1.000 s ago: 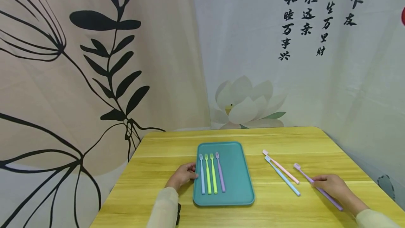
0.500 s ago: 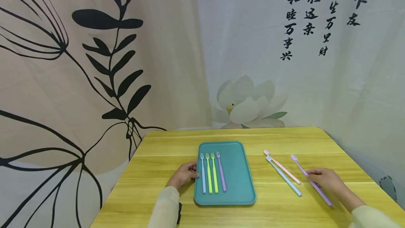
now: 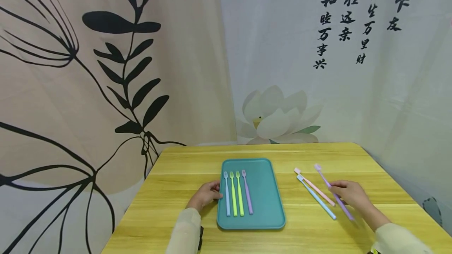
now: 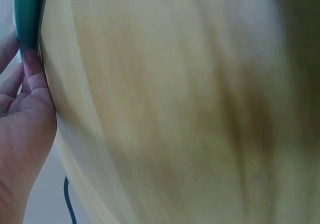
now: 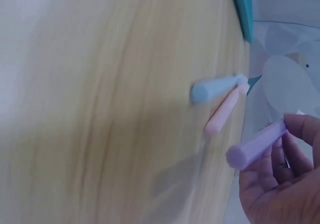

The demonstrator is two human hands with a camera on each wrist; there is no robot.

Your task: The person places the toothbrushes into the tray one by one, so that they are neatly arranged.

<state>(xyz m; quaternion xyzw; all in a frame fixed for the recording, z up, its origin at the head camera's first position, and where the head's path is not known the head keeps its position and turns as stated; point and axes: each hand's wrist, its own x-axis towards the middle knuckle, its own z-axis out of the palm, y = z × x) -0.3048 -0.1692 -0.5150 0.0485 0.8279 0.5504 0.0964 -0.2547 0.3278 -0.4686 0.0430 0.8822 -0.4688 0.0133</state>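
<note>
Work is split between my two hands. My right hand (image 3: 347, 195) has the purple toothbrush (image 5: 256, 145) pinched by its handle between thumb and curled fingers, lifted off the wooden table (image 3: 300, 232). My left hand (image 3: 205, 196) grips the teal tray (image 3: 266, 197) by its left rim, thumb to one side and fingertips to the other.

To do this well, I'd judge, my pinch should be firm but not hard: the handle is slim and looks smooth, so it could swivel if held loosely. Its butt end sticks out behind my fingers, near the light blue toothbrush (image 5: 215, 88) and the pink toothbrush (image 5: 225, 110) lying on the table. Some height is wise over that pair, since a low sweep leftward might drag them along. Their heads lie close together; whether they touch I can't tell.

On the tray a pale blue toothbrush (image 3: 227, 199), two lime-green toothbrushes (image 3: 240, 199) and a second purple toothbrush (image 3: 248, 199) lie side by side, heads to the far edge, the last slightly askew. Should mine come down there, a tidy spot would be just right of that one, head pointing away from me. My left hand need only brace the rim; tipping it could set the row rolling.
</note>
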